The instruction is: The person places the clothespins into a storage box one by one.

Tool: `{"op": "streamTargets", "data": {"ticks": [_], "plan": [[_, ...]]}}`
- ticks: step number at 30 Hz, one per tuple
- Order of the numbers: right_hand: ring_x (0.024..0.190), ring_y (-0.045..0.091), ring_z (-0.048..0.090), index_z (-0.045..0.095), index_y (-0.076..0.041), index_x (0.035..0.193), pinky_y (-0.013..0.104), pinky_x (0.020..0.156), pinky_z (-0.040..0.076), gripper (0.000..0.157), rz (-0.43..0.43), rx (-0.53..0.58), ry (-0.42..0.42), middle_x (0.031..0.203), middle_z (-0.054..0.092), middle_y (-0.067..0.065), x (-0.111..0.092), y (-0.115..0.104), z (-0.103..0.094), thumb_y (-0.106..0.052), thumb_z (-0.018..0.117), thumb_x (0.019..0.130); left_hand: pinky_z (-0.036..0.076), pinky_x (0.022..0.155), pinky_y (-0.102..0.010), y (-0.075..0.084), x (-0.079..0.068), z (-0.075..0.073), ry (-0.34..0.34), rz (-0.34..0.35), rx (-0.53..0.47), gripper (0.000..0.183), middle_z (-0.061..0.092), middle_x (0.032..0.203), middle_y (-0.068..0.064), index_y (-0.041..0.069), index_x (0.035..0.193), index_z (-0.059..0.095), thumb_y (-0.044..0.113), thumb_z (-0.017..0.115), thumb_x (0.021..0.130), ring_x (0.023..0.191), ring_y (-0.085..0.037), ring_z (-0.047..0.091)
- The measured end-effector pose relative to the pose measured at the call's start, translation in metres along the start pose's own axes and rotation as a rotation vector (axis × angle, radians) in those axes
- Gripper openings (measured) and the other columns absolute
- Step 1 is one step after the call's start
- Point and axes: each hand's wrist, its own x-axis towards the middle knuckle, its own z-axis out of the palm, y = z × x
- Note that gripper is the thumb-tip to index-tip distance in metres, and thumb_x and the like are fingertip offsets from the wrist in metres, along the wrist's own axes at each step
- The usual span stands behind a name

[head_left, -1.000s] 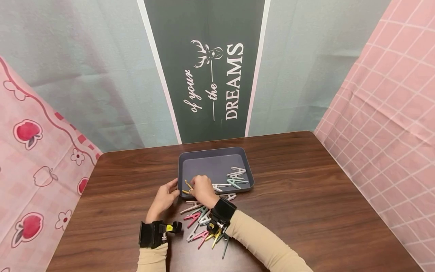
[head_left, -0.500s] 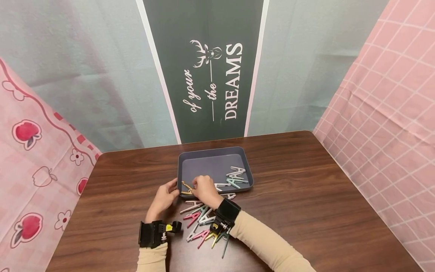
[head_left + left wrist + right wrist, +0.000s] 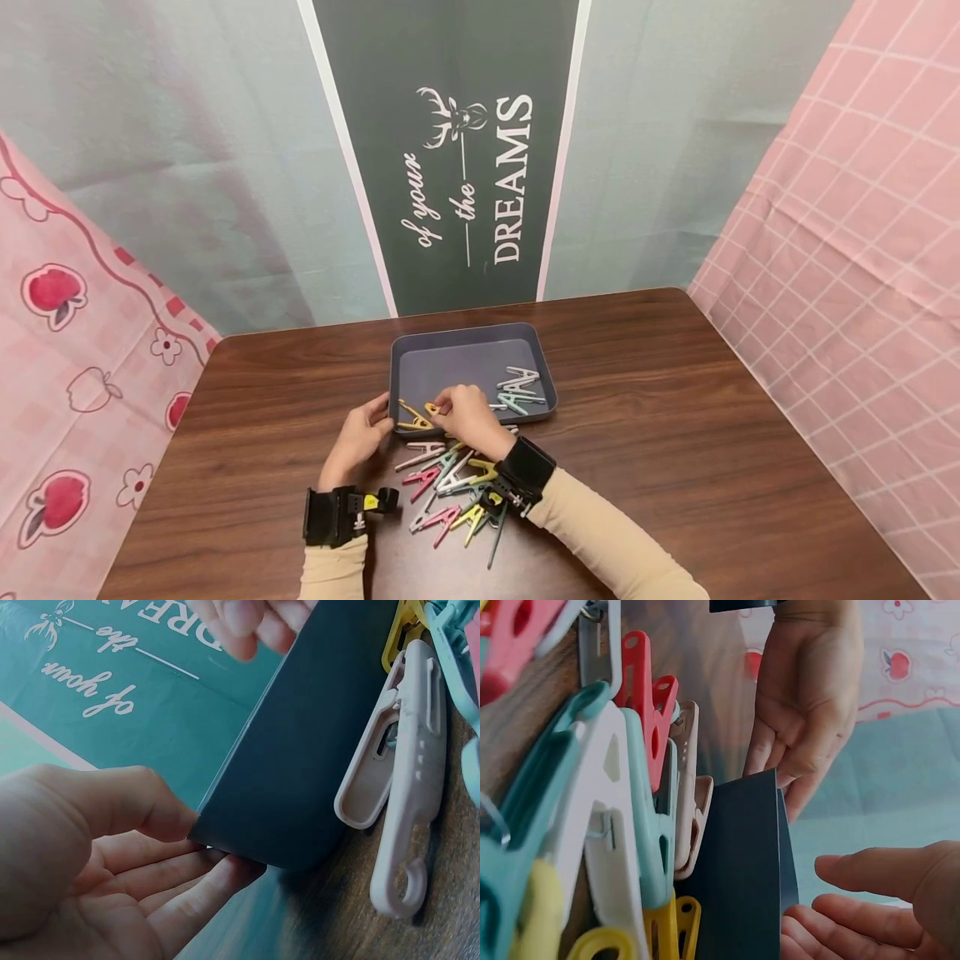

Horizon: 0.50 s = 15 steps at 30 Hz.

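Note:
My left hand (image 3: 363,437) pinches the near left corner of a dark grey tray (image 3: 395,367), thumb at the rim and fingers underneath, as the left wrist view shows. Inside that corner lies a yellow clothespin (image 3: 415,420). Over the near side of the tray is my right hand (image 3: 467,415), beside another yellow piece (image 3: 432,408). In the right wrist view its thumb (image 3: 877,870) and fingers stand apart with nothing between them. Grey and mint clothespins (image 3: 519,402) lie at the tray's right end; the right hand hides part of the tray.
In front of the tray, several loose clothespins in pink, white, green and yellow are heaped on the brown wooden table (image 3: 652,433). A beige clothespin (image 3: 409,772) lies close along the tray's outer wall. Printed curtains stand behind and at both sides.
My right hand has drawn away to the right from the yellow clothespin, leaving it in the tray. More of the heap on the table now shows. The left hand has stayed at the corner.

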Motion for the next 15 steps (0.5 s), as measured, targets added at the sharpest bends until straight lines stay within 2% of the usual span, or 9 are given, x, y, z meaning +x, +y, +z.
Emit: {"op": "streamTargets", "data": {"ticks": [5,10,15], "plan": [[0.072,0.018,0.067,0.072,0.003,0.094,0.018,0.064,0.053,0.016,-0.002,0.056,-0.014,0.081,0.073,0.013,-0.013,-0.003,-0.011,-0.007,0.072,0.081,0.05,0.103,-0.044,-0.001,0.0,0.0,0.006,-0.01,0.0,0.055,0.051,0.139,-0.03,-0.009,0.144,0.036,-0.003,0.049,0.091,0.129,-0.04,0.053],[0.071,0.018,0.066,0.071,0.003,0.095,0.015,0.064,0.052,0.016,-0.043,0.085,-0.017,0.082,0.072,0.012,-0.026,-0.001,-0.018,-0.005,0.072,0.082,0.05,0.103,-0.044,-0.001,0.001,0.001,0.009,-0.015,-0.007,0.055,0.052,0.138,-0.03,-0.009,0.144,0.037,-0.002,0.049,0.091,0.128,-0.04,0.053],[0.071,0.018,0.066,0.071,0.001,0.094,0.015,0.063,0.051,0.015,-0.111,0.055,-0.032,0.082,0.072,0.011,-0.04,-0.001,-0.024,-0.006,0.073,0.081,0.049,0.104,-0.045,-0.002,0.001,0.002,0.008,-0.026,-0.023,0.055,0.052,0.138,-0.029,-0.008,0.144,0.036,-0.002,0.049,0.091,0.129,-0.039,0.053]]}}
